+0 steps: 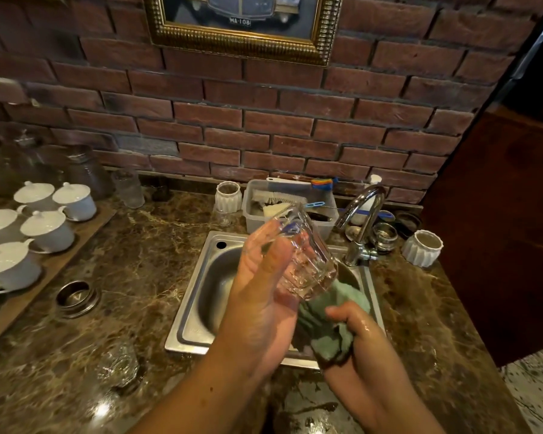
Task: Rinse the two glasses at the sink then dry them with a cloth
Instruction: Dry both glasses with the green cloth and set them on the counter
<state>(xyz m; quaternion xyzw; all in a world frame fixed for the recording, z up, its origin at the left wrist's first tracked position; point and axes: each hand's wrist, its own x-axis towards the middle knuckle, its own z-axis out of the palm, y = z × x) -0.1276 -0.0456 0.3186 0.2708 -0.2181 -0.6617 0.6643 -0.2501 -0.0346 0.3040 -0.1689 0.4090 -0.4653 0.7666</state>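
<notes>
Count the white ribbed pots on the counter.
2. One white ribbed pot stands left of the plastic tub behind the sink; the other pot stands right of the tap. More may be hidden.

Kitchen: steel sink (201, 311), marble counter (138, 277) (stacked teacups (44, 227)).

Grips a tilted glass (304, 255) in the raised left hand (264, 283), fingers curled round its side; clutches a bunched cloth (329, 330) in the right hand (358, 333) (lower, wet-looking). Extends both bare forearms (201, 386) forward.
</notes>
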